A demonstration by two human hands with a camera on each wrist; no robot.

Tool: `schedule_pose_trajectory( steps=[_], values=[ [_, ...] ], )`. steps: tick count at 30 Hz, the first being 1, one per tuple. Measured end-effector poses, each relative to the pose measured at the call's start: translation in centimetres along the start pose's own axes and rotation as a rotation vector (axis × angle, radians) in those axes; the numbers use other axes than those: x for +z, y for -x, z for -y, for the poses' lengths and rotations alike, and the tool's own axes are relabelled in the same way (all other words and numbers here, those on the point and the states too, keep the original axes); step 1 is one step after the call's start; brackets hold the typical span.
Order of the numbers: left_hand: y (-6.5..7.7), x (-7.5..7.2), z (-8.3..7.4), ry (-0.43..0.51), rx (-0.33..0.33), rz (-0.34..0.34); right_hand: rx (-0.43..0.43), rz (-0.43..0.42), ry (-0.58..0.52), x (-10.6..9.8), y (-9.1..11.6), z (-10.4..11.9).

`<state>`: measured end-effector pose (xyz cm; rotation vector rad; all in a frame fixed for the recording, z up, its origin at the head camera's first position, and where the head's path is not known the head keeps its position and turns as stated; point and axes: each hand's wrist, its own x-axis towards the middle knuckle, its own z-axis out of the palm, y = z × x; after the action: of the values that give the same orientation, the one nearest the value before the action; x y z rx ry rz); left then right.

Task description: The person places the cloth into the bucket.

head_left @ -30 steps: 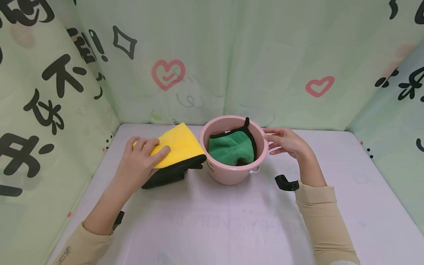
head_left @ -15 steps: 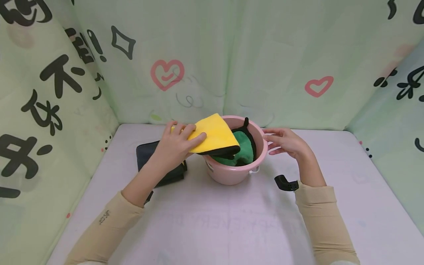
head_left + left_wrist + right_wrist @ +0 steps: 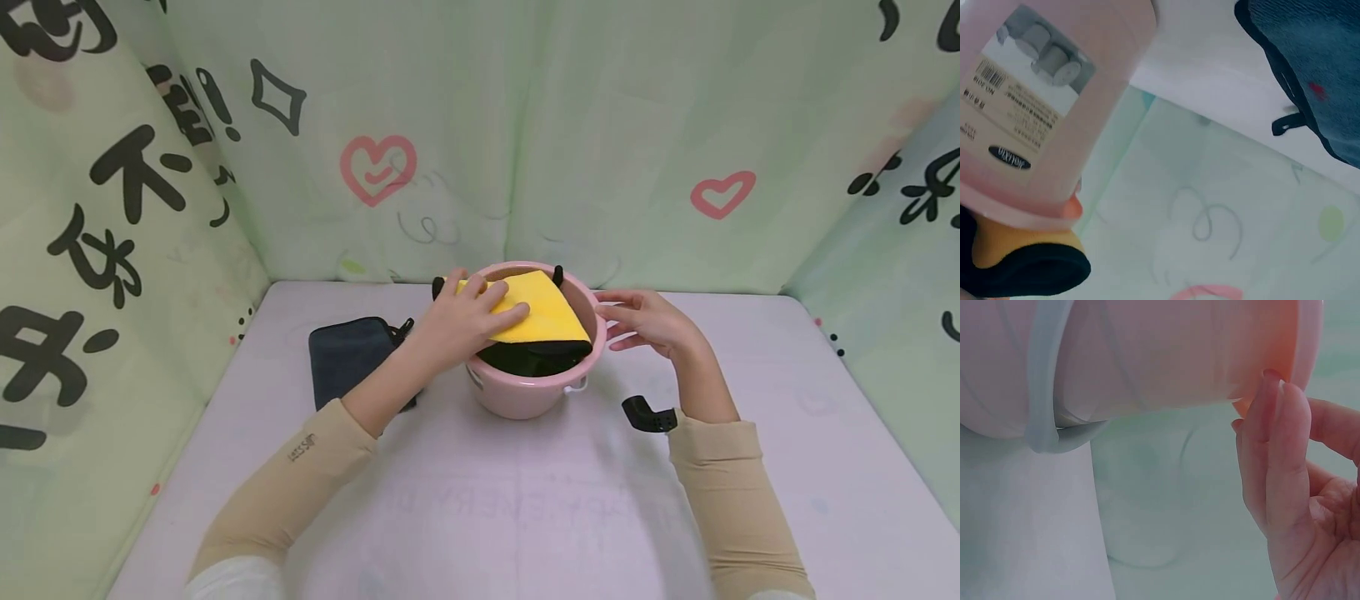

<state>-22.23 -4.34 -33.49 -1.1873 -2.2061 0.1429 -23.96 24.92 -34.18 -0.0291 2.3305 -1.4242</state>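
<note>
My left hand (image 3: 472,317) grips a folded yellow cloth (image 3: 543,308) with black edging over the mouth of a pink bucket (image 3: 521,400). The cloth covers most of the opening, and one dark corner sticks out past the bucket's left side. Beneath it, a shaded strip of green cloth (image 3: 525,360) shows inside the bucket. In the left wrist view the yellow cloth (image 3: 1029,250) bulges beyond the rim. My right hand (image 3: 652,321) touches the bucket's right side, its fairly straight fingers (image 3: 1288,444) against the outer wall just under the rim.
A folded dark blue cloth (image 3: 348,354) with a black loop lies on the table (image 3: 517,508) left of the bucket, partly behind my left forearm. The bucket's pale handle (image 3: 1044,381) hangs down its side. Printed green curtains (image 3: 600,125) enclose the back and sides.
My left hand has carried the yellow cloth rightward from above the dark blue cloth to over the bucket, hiding most of the green cloth. The right hand and bucket have stayed in place.
</note>
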Motion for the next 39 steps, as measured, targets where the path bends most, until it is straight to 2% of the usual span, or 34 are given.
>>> schedule_pose_trajectory(
  steps=[7,14,26,39],
  values=[
    [-1.1,0.8,-0.6,0.007,0.008,0.155,0.014,-0.008,0.001,0.0,0.0,0.1],
    [-2.3,1.4,-0.9,0.023,0.006,0.257,0.027,-0.017,0.014,-0.1,0.0,0.1],
    [-4.1,2.4,-1.8,0.117,0.041,0.48,0.026,-0.016,0.002,0.1,0.1,0.3],
    [-5.0,4.0,-2.8,0.024,0.06,0.683,0.013,0.0,-0.016,0.1,0.2,0.3]
  ],
)
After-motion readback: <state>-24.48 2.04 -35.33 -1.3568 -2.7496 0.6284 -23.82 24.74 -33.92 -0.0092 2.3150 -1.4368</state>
